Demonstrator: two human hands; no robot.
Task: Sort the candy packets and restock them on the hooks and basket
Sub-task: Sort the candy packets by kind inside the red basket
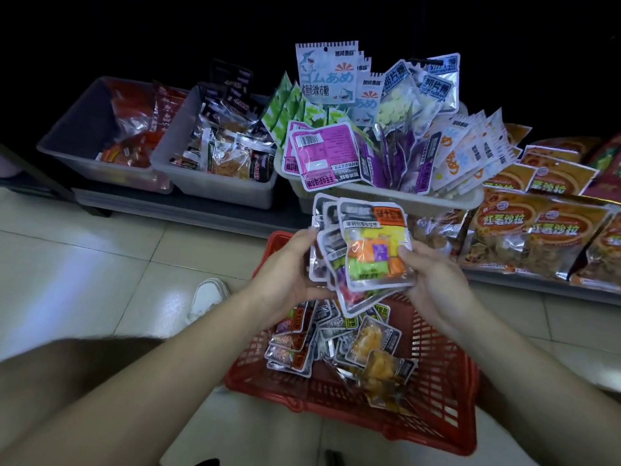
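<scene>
My left hand (289, 264) and right hand (433, 274) clasp a fanned stack of candy packets (366, 247) between them. The red basket (437, 398) lies below my grip.

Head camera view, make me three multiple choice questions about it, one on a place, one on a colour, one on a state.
1. Where does the basket sit? A on the floor; B on a chair; C on a counter.
2. Its colour? A blue; B red; C green.
3. The fanned packets are: A hanging on a hook; B in a box; C held by left hand and right hand.
A: it rests on the tiles. B: red mesh walls. C: both hands grip the fan.
</scene>
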